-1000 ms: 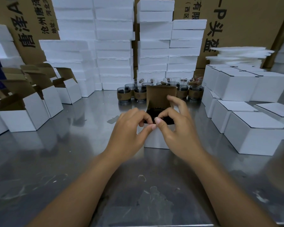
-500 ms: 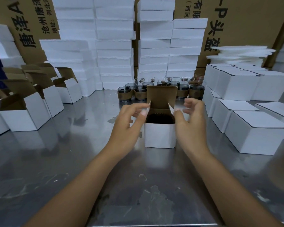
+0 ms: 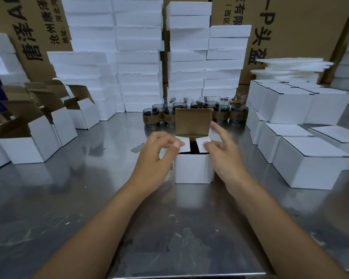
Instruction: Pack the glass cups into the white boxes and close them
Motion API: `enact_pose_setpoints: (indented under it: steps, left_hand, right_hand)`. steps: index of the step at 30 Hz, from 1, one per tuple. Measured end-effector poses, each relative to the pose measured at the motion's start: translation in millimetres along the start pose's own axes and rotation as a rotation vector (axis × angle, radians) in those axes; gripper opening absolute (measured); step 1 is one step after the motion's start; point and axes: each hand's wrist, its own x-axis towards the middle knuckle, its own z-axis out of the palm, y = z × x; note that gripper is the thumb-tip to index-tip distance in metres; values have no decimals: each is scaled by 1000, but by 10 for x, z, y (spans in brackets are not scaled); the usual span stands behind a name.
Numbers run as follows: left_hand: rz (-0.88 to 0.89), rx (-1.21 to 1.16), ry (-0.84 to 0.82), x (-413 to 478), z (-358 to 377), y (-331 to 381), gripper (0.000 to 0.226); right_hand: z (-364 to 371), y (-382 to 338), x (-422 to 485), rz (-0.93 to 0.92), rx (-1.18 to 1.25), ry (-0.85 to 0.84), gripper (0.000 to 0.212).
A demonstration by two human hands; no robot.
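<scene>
Left flap (image 3: 182,146) and right flap (image 3: 203,144), upright half a second ago, now lie nearly flat over white box (image 3: 192,170) mid-surface (image 3: 89,198), cup (image 3: 192,148) inside; left hand (image 3: 155,156) pinches its flap, right hand (image 3: 224,156), fingers loose, presses its own; lid (image 3: 192,121) upright, unclosed.

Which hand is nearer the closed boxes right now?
Right. The right hand presses the right flap, toward the closed boxes; the left hand pinches the left flap, across the box from them.

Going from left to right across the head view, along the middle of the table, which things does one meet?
open white boxes → left hand → white box with its lid up → right hand → closed white boxes
</scene>
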Motion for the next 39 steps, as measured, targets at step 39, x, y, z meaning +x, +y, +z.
enact_pose_setpoints:
  steps: [39]
  left_hand:
    - [-172, -435, -167, 13, -74, -108, 37]
  right_hand:
    - [62, 173, -43, -284, -162, -24, 20]
